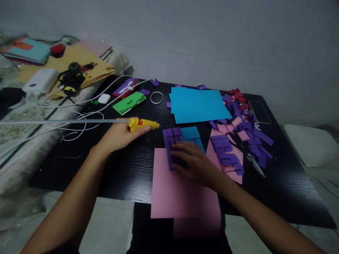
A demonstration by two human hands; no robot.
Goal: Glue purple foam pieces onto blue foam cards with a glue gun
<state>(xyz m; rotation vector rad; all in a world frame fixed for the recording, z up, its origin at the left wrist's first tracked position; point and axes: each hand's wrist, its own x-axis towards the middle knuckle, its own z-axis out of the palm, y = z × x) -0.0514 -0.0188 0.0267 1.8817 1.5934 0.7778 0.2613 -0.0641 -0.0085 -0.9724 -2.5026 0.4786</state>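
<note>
The left hand (119, 135) is wrapped around a yellow glue gun (144, 124), the thumb along its side and the nozzle aimed towards the right hand (194, 162). That grip probably serves to steer the tip while leaving the long stick (79, 121) free to run out behind, past the left hand's outer side. The right hand is loosely spread, fingertips over the purple pieces (172, 133) on a blue card (190, 133); it seems to lie there to press or steady them. Whether it pinches anything beneath the palm, I cannot tell.

The blue card lies under and just beyond the right hand's fingers, to the right of the left hand, its near end over a pink sheet (174, 197). The sheet reaches back under the right hand towards the person, perhaps as a work mat. The nozzle appears just beside the card's far left corner; how high it hovers is unclear.

Straight beyond the right hand are larger blue sheets (200, 105). To its right lie a pink card (213, 151) bearing more purple pieces, scissors (255, 165) and loose paper scraps (255, 139), likely placed there for easy reach. Beyond the left hand sits a folded green paper bundle (129, 103), seemingly set aside from the space between the hands.
</note>
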